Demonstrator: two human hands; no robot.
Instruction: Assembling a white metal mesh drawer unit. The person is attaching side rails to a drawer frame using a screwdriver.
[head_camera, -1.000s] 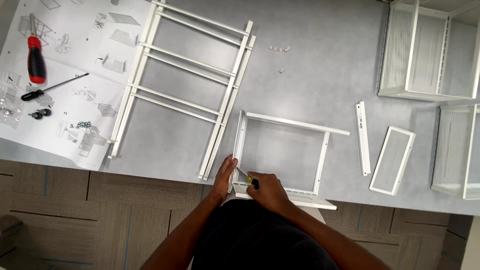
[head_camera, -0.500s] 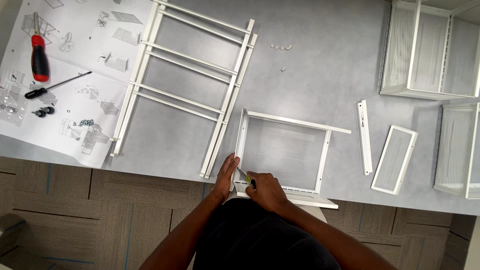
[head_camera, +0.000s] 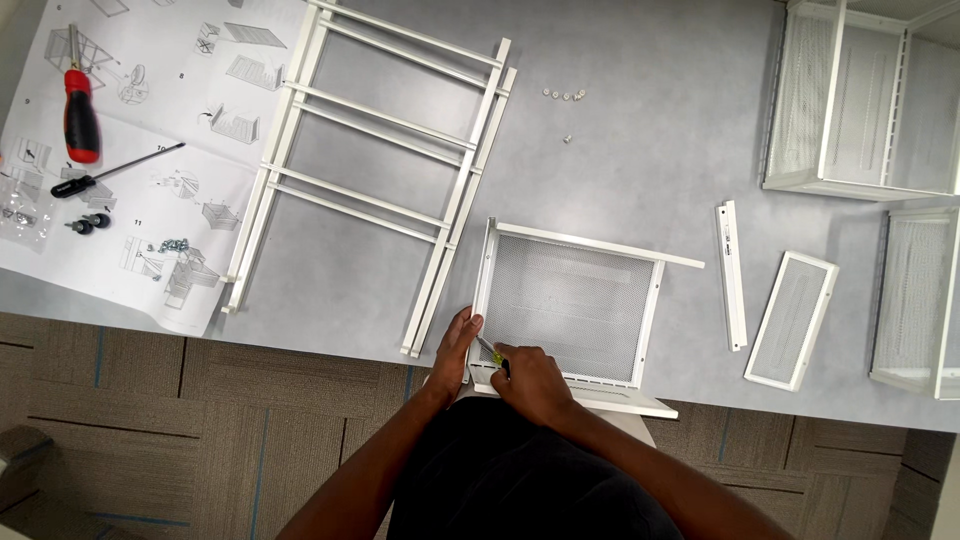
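A white mesh drawer (head_camera: 570, 305) lies flat at the grey table's near edge. My left hand (head_camera: 455, 345) presses against its near-left corner, fingers on the left rail. My right hand (head_camera: 528, 383) grips a small screwdriver (head_camera: 489, 351) with a yellow-green handle, its tip at that same corner. Both forearms come up from the bottom of the view.
A white ladder-like frame (head_camera: 375, 165) lies to the left. On the instruction sheet (head_camera: 150, 130) rest a red-handled screwdriver (head_camera: 80, 115), a black tool (head_camera: 110, 172) and loose hardware. Small screws (head_camera: 563, 96) lie beyond the drawer. A rail (head_camera: 732, 275), mesh panel (head_camera: 792, 318) and assembled mesh baskets (head_camera: 860, 100) lie to the right.
Nothing has clearly moved; both hands stay at the drawer's near-left corner with the screwdriver.
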